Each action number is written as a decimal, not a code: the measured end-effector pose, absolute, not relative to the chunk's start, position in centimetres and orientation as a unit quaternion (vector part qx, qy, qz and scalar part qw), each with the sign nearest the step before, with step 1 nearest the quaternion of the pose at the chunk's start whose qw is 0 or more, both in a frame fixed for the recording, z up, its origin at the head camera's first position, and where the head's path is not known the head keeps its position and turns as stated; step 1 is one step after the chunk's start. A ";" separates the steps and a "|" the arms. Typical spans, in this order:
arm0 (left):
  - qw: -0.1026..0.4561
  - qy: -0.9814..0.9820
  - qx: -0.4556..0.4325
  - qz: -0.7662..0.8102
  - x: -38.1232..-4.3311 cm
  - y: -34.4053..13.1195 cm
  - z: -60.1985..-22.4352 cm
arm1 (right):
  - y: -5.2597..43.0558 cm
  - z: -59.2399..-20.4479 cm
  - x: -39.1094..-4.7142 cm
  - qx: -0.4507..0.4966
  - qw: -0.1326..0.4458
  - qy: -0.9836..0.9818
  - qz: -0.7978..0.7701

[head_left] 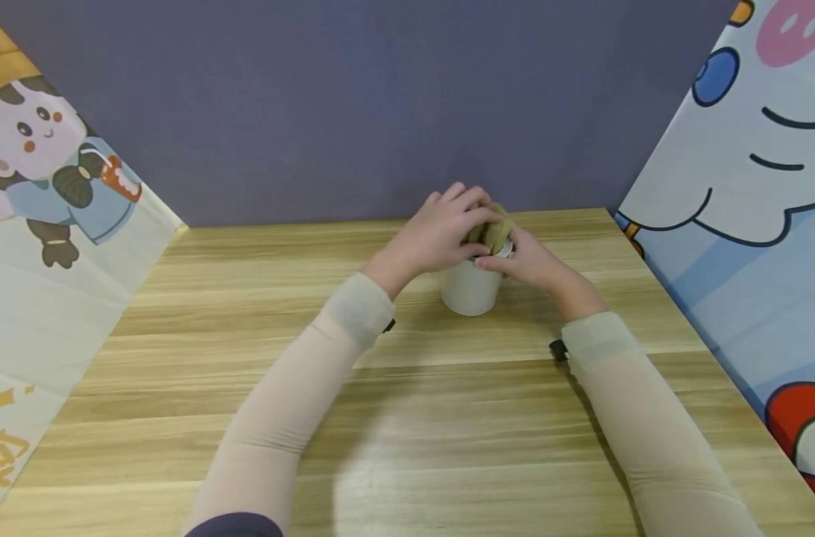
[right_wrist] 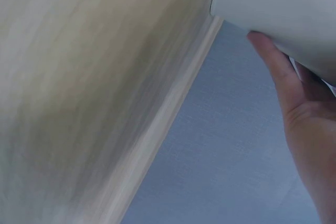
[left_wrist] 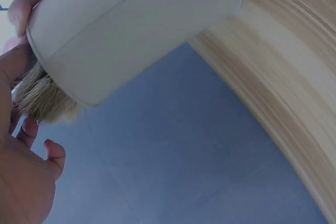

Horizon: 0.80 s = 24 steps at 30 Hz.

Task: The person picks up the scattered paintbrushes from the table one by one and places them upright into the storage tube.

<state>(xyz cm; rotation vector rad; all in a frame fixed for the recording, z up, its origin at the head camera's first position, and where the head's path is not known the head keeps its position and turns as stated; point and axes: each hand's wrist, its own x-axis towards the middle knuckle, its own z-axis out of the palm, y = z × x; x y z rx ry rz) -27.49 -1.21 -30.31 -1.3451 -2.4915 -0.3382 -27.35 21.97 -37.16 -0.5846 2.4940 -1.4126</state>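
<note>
A white cylindrical container (head_left: pixel 470 289) stands upright on the wooden table toward its back edge. Tan bristles (left_wrist: pixel 44 98) of a brush stick out past its rim. My left hand (head_left: pixel 441 233) reaches over the opening and grips the bristly top of the brush (head_left: pixel 496 233), its thumb close by the rim. From the other side, my right hand (head_left: pixel 536 262) holds the container by its upper part, thumb at the near rim. In the right wrist view the right hand (right_wrist: pixel 310 124) lies against the white wall (right_wrist: pixel 278 9). The brush's lower part is hidden inside the container.
The wood-grain table (head_left: pixel 407 462) spreads out in front and to both sides. Behind it rises a dark blue-grey panel (head_left: pixel 380 112). Cartoon-printed panels stand along the left (head_left: pixel 65 298) and right (head_left: pixel 729 186) sides.
</note>
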 end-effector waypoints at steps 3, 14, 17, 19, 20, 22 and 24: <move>0.162 -0.867 -0.459 -0.105 -27.2 -1.1 -30.5 | 21.7 -37.3 -27.5 -0.214 0.107 0.841 -0.486; 0.126 -0.880 -0.397 -0.229 -27.9 -3.3 -30.3 | 21.6 -37.0 -27.7 -0.198 0.121 0.853 -0.467; 0.107 -0.884 -0.382 -0.246 -28.3 -4.1 -30.5 | 21.8 -36.9 -27.7 -0.186 0.125 0.857 -0.463; 0.089 -0.888 -0.378 -0.247 -28.6 -4.5 -30.7 | 22.0 -36.9 -27.7 -0.190 0.126 0.858 -0.461; 0.081 -0.887 -0.379 -0.252 -28.7 -4.7 -30.8 | 22.1 -36.9 -27.7 -0.196 0.124 0.856 -0.461; 0.072 -0.883 -0.378 -0.267 -28.8 -5.1 -30.9 | 22.3 -36.9 -27.6 -0.213 0.122 0.855 -0.458; 0.069 -0.881 -0.372 -0.283 -29.0 -5.8 -30.8 | 22.8 -36.9 -27.6 -0.232 0.121 0.848 -0.460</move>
